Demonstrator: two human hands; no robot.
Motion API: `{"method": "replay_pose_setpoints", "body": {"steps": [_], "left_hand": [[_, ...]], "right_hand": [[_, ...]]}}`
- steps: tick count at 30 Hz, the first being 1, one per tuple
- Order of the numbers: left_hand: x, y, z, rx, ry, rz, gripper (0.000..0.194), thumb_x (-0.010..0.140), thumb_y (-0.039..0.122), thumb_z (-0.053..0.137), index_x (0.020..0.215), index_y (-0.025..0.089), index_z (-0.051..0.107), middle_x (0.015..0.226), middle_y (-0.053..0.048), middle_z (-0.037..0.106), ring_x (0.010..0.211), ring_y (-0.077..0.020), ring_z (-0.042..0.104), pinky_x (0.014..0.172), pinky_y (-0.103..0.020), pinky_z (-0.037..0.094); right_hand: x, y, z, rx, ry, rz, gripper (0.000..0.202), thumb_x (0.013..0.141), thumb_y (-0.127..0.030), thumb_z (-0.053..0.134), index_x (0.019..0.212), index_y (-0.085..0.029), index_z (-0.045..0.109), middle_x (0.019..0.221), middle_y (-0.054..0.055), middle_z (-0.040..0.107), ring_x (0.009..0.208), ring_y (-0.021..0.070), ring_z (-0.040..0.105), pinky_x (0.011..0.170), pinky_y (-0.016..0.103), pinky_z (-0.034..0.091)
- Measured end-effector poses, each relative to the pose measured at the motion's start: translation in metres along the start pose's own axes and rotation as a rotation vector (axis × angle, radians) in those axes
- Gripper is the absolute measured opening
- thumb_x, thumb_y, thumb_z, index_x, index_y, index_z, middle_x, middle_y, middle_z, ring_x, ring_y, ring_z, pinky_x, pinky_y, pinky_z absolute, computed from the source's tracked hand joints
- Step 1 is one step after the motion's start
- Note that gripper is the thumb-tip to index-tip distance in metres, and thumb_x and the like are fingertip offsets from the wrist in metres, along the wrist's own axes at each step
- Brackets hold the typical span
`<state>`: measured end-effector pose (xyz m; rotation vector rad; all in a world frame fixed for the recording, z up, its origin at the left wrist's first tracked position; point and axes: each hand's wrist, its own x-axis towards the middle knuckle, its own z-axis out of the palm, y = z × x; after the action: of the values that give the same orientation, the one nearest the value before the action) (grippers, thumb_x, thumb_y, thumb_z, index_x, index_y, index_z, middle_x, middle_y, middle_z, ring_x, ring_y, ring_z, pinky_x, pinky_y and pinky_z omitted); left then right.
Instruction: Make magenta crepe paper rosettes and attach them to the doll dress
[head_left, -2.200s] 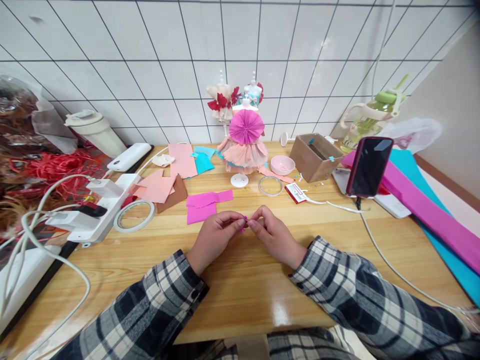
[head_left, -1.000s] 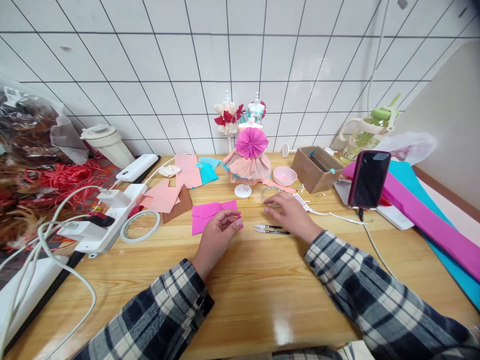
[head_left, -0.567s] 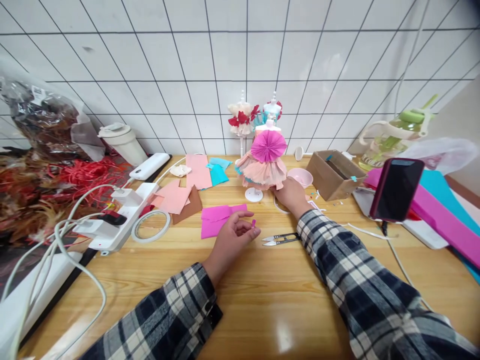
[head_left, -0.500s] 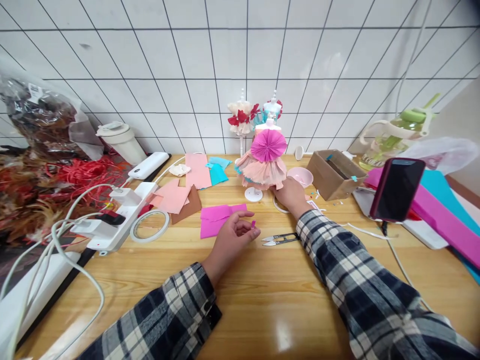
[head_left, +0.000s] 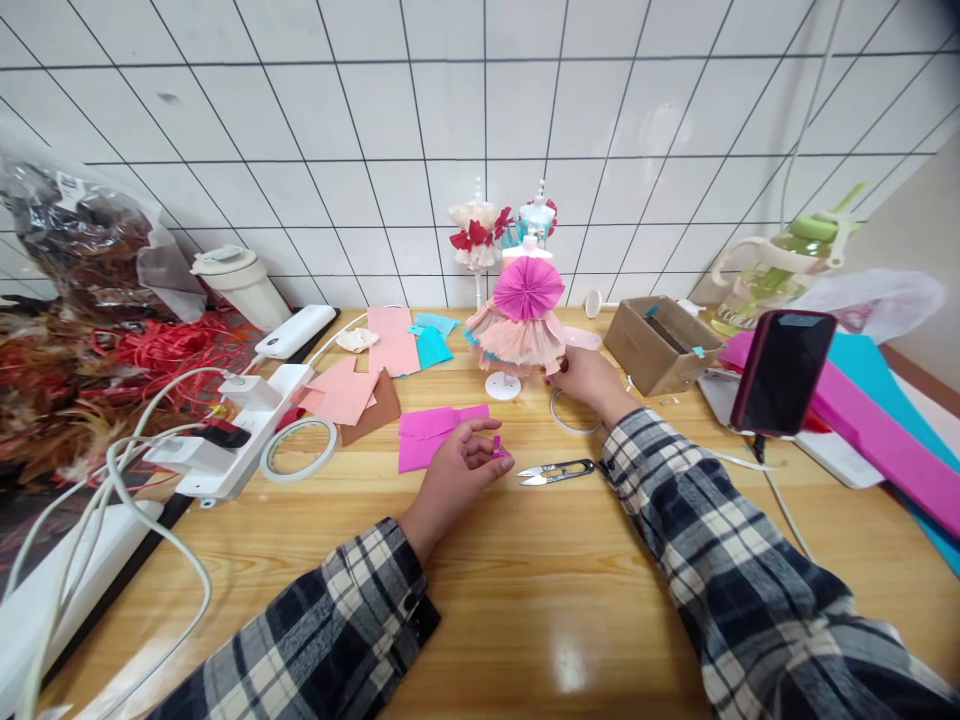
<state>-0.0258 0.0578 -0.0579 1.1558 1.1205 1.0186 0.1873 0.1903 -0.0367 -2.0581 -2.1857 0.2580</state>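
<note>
My left hand [head_left: 459, 468] is low over the table, its thumb and fingers closed on a small folded strip of magenta paper [head_left: 497, 446]. Just behind it lies a magenta paper sheet [head_left: 420, 440]. My right hand [head_left: 592, 382], fingers curled, is beside the peach ruffled skirt of a small dress form [head_left: 517, 335] with a pleated magenta fan [head_left: 529, 288] on its front. What those fingers hold, if anything, is hidden. Below that wrist are a thin white tape roll [head_left: 571, 428] and thread snips [head_left: 556, 473]. A pink bowl [head_left: 582, 338] shows partly behind the hand.
Two more dressed forms [head_left: 474, 238] stand by the tiled wall. Peach and blue paper [head_left: 394, 342], a larger tape roll [head_left: 298, 450] and a power strip [head_left: 247, 440] lie left. A cardboard box [head_left: 646, 350] and a propped phone [head_left: 784, 372] are on the right.
My right hand has shifted slightly right, away from the skirt, and more of the thin tape roll shows. My left hand keeps its hold on the magenta strip. The view has moved a little.
</note>
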Motion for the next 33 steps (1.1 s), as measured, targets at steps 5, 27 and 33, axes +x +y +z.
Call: {"method": "replay_pose_setpoints", "body": {"steps": [5,27,33], "left_hand": [[0.001,-0.002,0.0,0.0,-0.008,-0.003,0.051,0.066,0.028,0.075,0.11,0.016,0.051,0.078,0.001,0.06,0.075,-0.0119,0.06,0.074,-0.025,0.047],[0.002,-0.001,-0.004,-0.038,-0.084,-0.007,0.043,0.066,0.027,0.076,0.102,0.015,0.057,0.083,-0.002,0.064,0.082,-0.0134,0.062,0.08,-0.027,0.046],[0.002,-0.001,-0.006,-0.093,-0.054,-0.035,0.039,0.068,0.028,0.073,0.102,0.015,0.057,0.081,-0.003,0.065,0.078,-0.0133,0.063,0.078,-0.028,0.048]], "right_hand": [[-0.005,-0.002,-0.001,-0.145,0.035,-0.043,0.032,0.083,-0.04,0.051,0.101,-0.02,0.068,0.097,0.013,0.069,0.091,0.0261,0.063,0.069,0.029,0.043],[-0.032,0.093,-0.095,-0.055,0.631,0.234,0.034,0.083,-0.023,0.045,0.108,-0.019,0.068,0.093,0.015,0.067,0.081,0.0263,0.057,0.067,0.038,0.038],[-0.046,0.095,-0.069,0.054,0.703,0.135,0.036,0.09,-0.027,0.037,0.112,-0.02,0.064,0.093,0.012,0.068,0.082,0.0255,0.059,0.071,0.038,0.04]]}}
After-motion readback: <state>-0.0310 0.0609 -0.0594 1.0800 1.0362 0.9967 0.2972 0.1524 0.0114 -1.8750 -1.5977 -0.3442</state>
